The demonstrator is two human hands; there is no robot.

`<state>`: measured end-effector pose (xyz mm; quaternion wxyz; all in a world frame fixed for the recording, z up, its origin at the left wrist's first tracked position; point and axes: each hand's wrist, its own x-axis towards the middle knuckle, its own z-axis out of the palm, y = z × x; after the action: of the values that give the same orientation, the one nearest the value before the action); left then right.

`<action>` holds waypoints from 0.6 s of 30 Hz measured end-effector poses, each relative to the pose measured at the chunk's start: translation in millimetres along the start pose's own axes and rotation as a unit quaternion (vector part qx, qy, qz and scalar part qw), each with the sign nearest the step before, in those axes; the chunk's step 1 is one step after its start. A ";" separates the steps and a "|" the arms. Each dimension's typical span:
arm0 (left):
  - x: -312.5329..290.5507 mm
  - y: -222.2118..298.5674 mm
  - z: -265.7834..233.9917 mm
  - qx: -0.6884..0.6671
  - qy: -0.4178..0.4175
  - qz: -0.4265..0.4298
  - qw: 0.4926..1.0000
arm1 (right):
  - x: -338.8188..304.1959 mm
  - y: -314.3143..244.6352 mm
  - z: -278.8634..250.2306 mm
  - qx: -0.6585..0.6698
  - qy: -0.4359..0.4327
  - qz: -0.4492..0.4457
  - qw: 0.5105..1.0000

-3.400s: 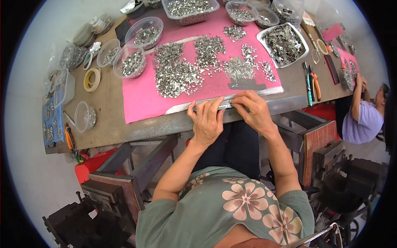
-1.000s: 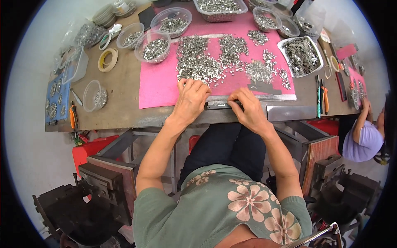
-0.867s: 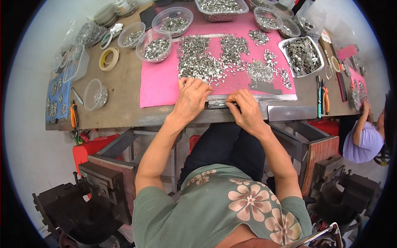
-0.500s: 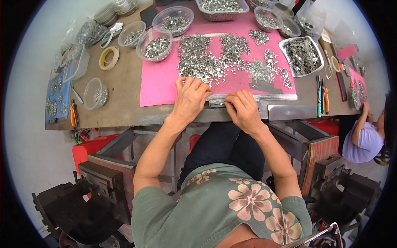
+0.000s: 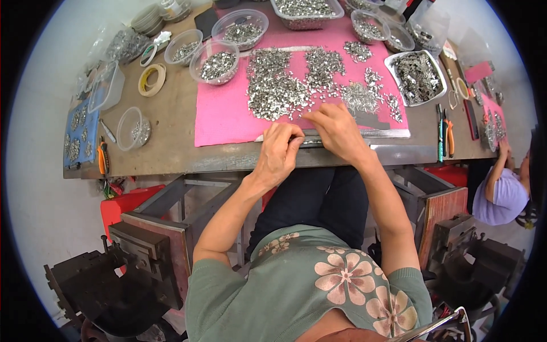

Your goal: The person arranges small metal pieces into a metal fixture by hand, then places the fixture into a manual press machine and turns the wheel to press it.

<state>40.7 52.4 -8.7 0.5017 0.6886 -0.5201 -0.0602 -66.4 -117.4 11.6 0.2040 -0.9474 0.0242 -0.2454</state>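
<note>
My left hand [image 5: 277, 149] is curled at the bench's front edge, thumb and fingers pressed together; whatever sits in the pinch is hidden. Between my hands lies a narrow dark metal strip [image 5: 311, 142] along the near edge of the pink mat. Farther forward, my right hand [image 5: 340, 134] reaches over the mat, its fingertips pinched by the near edge of a loose pile of small shiny metal pieces [image 5: 277, 97]. I cannot make out what those fingertips hold. Right of the pile lie thin silvery pins [image 5: 359, 100].
The pink mat [image 5: 219, 122] covers the middle of the bench. Tubs of metal parts [image 5: 215, 64] line its far side, with a white tray [image 5: 392, 64] at right. Pliers [image 5: 449, 138] and a tape roll [image 5: 152, 80] flank the mat. Another person [image 5: 498, 196] sits far right.
My left hand has come back from the pile's edge, toward me and to the right. My right hand has lifted from the strip and moved forward to the pile.
</note>
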 end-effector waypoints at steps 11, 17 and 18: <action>-2.7 -3.1 8.0 0.008 -0.008 0.032 0.999 | 14.6 19.8 24.2 -0.002 0.017 0.021 1.000; -4.8 5.0 9.3 0.099 -0.004 0.069 0.993 | 14.0 20.4 21.1 0.003 0.000 0.021 1.000; -5.3 6.9 9.7 0.100 -0.003 0.070 0.993 | 13.0 21.9 19.6 0.027 0.006 0.028 0.999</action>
<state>28.0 50.7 -10.6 0.4315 0.6971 -0.5720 0.0250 -44.4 -132.1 -6.8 0.2358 -0.9391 0.0452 -0.2457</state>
